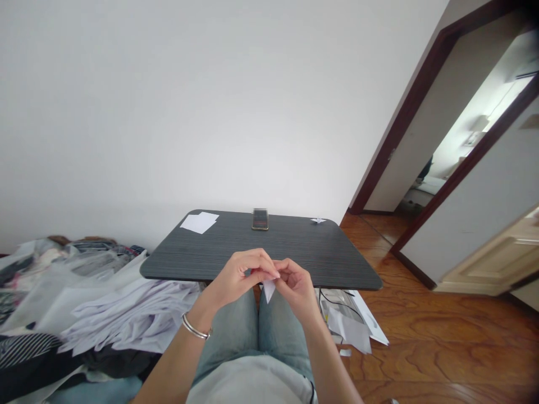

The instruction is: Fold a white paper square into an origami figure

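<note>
A small piece of folded white paper (268, 290) is pinched between my two hands, over my lap at the table's near edge. Its lower end tapers to a point; the upper part is hidden by my fingers. My left hand (246, 272) comes in from the left with thumb and forefinger closed on the paper. From the right, my right hand (295, 283) grips it too, its fingertips touching or very near those of the left.
A dark table (236, 247) bears white paper sheets (199, 222), a phone (260, 219) and a small folded paper piece (318, 220). Piled clothes (126, 314) lie left. Papers (351, 331) and a cable are on the right, below the table.
</note>
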Demonstrator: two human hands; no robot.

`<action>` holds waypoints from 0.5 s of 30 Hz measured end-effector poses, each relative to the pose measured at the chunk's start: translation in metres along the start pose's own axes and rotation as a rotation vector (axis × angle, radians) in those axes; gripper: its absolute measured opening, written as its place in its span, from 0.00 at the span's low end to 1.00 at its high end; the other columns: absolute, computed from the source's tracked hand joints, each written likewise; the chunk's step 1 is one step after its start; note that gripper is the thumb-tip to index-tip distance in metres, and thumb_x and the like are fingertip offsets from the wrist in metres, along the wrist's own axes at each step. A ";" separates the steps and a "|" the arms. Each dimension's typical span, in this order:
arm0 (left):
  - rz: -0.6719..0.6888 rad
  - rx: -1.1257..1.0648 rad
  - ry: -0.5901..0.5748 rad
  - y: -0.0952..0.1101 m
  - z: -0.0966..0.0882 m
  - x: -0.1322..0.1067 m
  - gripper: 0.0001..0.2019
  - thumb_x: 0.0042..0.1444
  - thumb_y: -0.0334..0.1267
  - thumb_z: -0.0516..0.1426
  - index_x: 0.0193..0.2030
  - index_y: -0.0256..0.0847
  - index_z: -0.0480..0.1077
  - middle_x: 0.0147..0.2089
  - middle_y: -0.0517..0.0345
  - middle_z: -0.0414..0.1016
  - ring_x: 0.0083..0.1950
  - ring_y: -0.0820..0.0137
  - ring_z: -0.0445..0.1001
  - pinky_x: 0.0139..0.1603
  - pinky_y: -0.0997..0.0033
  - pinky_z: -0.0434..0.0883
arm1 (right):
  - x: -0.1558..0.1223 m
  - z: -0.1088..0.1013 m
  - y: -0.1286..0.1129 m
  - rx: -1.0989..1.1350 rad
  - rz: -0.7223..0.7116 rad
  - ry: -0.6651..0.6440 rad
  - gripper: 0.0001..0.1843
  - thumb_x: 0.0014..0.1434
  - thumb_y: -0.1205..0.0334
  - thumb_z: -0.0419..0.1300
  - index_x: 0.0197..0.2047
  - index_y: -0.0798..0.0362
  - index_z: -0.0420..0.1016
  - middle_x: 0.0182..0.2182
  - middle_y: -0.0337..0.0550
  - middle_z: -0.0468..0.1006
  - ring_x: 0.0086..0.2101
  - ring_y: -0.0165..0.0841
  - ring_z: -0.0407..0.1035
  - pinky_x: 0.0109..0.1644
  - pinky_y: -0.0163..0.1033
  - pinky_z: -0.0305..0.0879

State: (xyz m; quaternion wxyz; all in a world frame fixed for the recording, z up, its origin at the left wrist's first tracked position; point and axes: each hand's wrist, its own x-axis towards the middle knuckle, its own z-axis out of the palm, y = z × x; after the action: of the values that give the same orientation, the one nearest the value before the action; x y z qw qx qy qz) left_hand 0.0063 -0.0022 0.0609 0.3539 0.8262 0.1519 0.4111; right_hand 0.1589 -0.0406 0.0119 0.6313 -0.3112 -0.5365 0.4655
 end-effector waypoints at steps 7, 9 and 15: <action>0.012 -0.024 -0.176 0.004 -0.008 0.003 0.09 0.59 0.35 0.54 0.39 0.40 0.76 0.39 0.51 0.77 0.41 0.68 0.74 0.43 0.71 0.68 | -0.001 0.000 -0.007 -0.037 -0.014 -0.052 0.02 0.50 0.66 0.61 0.29 0.53 0.71 0.30 0.41 0.78 0.29 0.30 0.69 0.30 0.33 0.61; 0.030 -0.018 -0.207 0.006 -0.010 0.004 0.11 0.61 0.36 0.53 0.40 0.42 0.77 0.39 0.52 0.78 0.41 0.68 0.74 0.44 0.70 0.67 | -0.002 0.000 -0.009 -0.036 -0.006 -0.062 0.03 0.49 0.66 0.62 0.28 0.53 0.71 0.27 0.39 0.77 0.27 0.29 0.67 0.29 0.32 0.60; 0.002 0.032 -0.229 0.009 -0.011 0.006 0.10 0.60 0.37 0.53 0.38 0.44 0.77 0.37 0.53 0.78 0.40 0.68 0.73 0.44 0.70 0.66 | -0.003 -0.002 -0.009 0.006 0.068 -0.074 0.06 0.48 0.65 0.64 0.29 0.52 0.69 0.22 0.35 0.72 0.22 0.27 0.63 0.25 0.30 0.55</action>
State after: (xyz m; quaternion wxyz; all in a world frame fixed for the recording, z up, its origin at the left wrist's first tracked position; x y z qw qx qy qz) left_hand 0.0006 0.0000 0.0753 0.3554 0.8734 0.1165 0.3119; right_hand 0.1626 -0.0466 0.0181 0.5960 -0.3100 -0.5472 0.4993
